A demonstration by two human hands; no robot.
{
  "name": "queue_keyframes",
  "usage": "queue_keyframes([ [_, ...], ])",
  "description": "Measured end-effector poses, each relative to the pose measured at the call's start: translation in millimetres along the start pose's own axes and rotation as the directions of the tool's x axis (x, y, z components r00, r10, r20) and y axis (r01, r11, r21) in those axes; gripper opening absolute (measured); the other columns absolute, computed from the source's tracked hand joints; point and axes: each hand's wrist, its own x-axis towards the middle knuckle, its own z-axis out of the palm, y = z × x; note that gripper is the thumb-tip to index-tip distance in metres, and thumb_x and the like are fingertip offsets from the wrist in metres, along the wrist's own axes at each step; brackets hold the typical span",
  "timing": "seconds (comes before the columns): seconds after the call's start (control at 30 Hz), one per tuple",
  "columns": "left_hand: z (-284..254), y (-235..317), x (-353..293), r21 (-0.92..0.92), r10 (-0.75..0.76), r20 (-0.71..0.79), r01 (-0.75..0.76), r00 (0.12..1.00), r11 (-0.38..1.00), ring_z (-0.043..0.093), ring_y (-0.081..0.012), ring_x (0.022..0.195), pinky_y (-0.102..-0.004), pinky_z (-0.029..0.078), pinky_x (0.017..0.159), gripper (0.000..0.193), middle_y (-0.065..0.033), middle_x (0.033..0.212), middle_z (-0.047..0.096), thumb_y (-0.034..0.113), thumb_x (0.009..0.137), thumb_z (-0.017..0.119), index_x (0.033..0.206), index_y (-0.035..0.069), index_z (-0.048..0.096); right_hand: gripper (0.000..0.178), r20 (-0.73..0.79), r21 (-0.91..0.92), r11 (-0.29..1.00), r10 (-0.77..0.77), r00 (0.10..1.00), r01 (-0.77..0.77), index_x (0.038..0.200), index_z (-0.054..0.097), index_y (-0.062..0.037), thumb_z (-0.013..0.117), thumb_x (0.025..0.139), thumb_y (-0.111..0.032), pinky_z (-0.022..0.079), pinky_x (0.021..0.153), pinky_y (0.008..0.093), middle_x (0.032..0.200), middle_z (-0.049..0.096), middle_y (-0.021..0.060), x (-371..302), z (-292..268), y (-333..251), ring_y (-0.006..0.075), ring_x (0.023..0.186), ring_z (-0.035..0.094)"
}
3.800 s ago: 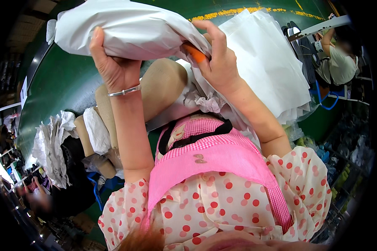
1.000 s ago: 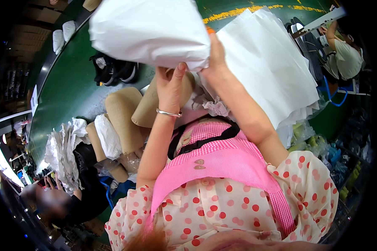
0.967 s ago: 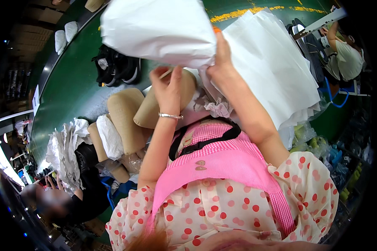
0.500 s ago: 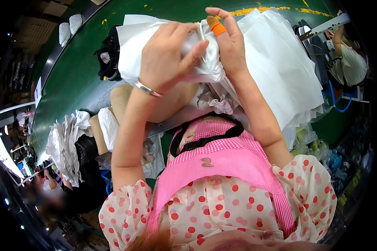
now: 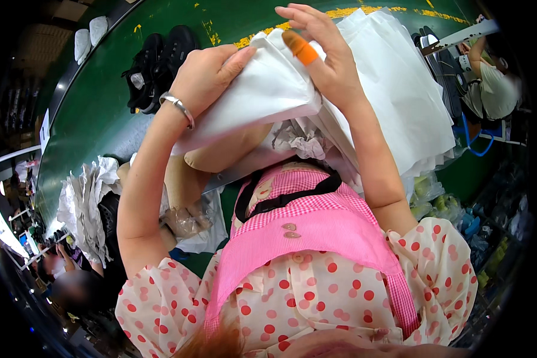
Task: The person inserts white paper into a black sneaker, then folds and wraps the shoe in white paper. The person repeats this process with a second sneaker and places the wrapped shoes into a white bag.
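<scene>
A white paper bundle [image 5: 268, 89], folded flat with creased edges, lies across the green bench in front of me. What is inside it, if anything, is hidden. My left hand [image 5: 207, 80], with a silver bangle at the wrist, is closed over the bundle's left end, thumb on top. At the other end, my right hand [image 5: 327, 59] has its fingers stretched apart; an orange cover [image 5: 300, 48] sits on the thumb, close to the paper. Past my left hand, a pair of black shoes [image 5: 176, 51] stands on the bench.
To the right lies a stack of white paper sheets [image 5: 394, 95]. Crumpled paper [image 5: 304, 140] and brown rounded forms [image 5: 182, 185] are near my apron. More crumpled sheets [image 5: 83, 203] hang at left. A person [image 5: 498, 80] sits at far right, beyond a metal bar [image 5: 459, 37].
My left hand has slid left to the bundle's end, and the paper there looks flatter. Both black shoes now show. My right hand has lifted its fingers slightly away.
</scene>
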Motion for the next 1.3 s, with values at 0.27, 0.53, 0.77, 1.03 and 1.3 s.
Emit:
queue_keyframes([
  [0.27, -5, 7, 0, -0.175, 0.102, 0.271, -0.055, 0.957, 0.983, 0.035, -0.0086, 0.053, -0.0262, 0.035, 0.048, 0.030, -0.0029, 0.056, 0.044, 0.024, 0.089, 0.058, 0.077, -0.003, 0.058, 0.019, 0.462, -0.100, 0.901, 0.418, 0.783, -0.422, 0.095, 0.062, -0.0015, 0.056, 0.086, -0.017, 0.043, 0.069, 0.0226, 0.076, 0.061, 0.0033, -13, -2, -25, 0.0090, 0.071, 0.052],
  [0.53, -8, -16, -21, -0.314, 0.039, 0.335, 0.072, 0.941, 0.947, 0.058, -0.0114, 0.071, -0.0247, 0.047, 0.067, 0.038, -0.0084, 0.083, 0.067, 0.038, 0.086, 0.059, 0.102, 0.004, 0.065, 0.020, 0.540, 0.014, 0.787, 0.514, 0.667, -0.617, 0.092, 0.063, -0.0009, 0.057, 0.087, -0.019, 0.044, 0.069, 0.0219, 0.079, 0.060, -0.0013, -26, -3, -16, 0.0062, 0.075, 0.053],
  [0.77, -45, -43, -54, -0.521, -0.177, 0.319, 0.328, 0.931, 0.788, 0.060, -0.0115, 0.085, -0.0233, 0.046, 0.077, 0.048, -0.0063, 0.095, 0.065, 0.039, 0.084, 0.063, 0.107, -0.002, 0.062, 0.018, 0.502, 0.335, 0.428, 0.672, 0.544, -0.839, 0.090, 0.063, -0.0017, 0.059, 0.087, -0.019, 0.044, 0.059, 0.0173, 0.078, 0.062, 0.0000, -14, -17, 13, 0.0038, 0.064, 0.055],
  [1.03, -30, -64, -43, -0.950, -0.436, 0.187, 0.276, 0.880, 0.149, 0.061, -0.0132, 0.082, -0.0274, 0.048, 0.073, 0.038, -0.0052, 0.092, 0.066, 0.036, 0.080, 0.066, 0.101, 0.004, 0.064, 0.029, 0.492, 0.319, 0.433, 0.684, 0.538, -0.843, 0.107, 0.063, -0.0034, 0.062, 0.085, -0.023, 0.043, 0.081, 0.0250, 0.098, 0.063, 0.0047, -8, 12, 17, 0.0115, 0.091, 0.057],
  [1.3, -39, -90, -26, -0.956, -0.479, 0.223, 0.287, 0.849, 0.062, 0.063, -0.0157, 0.079, -0.0308, 0.051, 0.073, 0.034, -0.0058, 0.089, 0.066, 0.033, 0.079, 0.069, 0.097, 0.004, 0.064, 0.082, 0.632, 0.114, 0.875, 0.302, 0.714, -0.471, 0.138, 0.037, -0.0087, 0.073, 0.066, -0.022, 0.034, 0.100, 0.0312, 0.131, 0.047, 0.0092, -7, -1, -24, 0.0199, 0.119, 0.045],
])
